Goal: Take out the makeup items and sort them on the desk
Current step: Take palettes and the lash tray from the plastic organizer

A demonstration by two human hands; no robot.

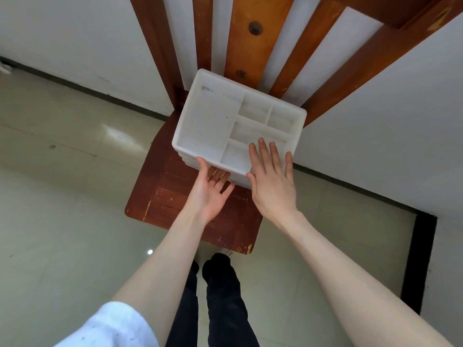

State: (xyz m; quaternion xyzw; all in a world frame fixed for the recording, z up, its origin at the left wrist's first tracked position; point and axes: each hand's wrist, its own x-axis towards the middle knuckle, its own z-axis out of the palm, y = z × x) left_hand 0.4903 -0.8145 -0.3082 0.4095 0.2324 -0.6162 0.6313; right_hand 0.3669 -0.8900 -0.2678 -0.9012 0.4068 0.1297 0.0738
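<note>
You are reaching both hands, the left hand (213, 190) palm-up under its near edge and the right hand (271, 175) flat on its rim, fingers straight and gripping nothing, toward the white organiser (213, 121) sitting on the wooden chair (175, 211), its compartments showing no makeup items, so sorting is apparently not begun

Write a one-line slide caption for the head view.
Both open hands, left and right, reach an empty white organiser on a wooden chair.

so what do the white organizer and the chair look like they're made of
The white organizer looks like matte, slightly translucent moulded plastic, judging by its rounded rims and thin dividers. The chair looks like reddish-brown varnished wood: grain and plank seams show, with pale chips at the seat edge.
</note>
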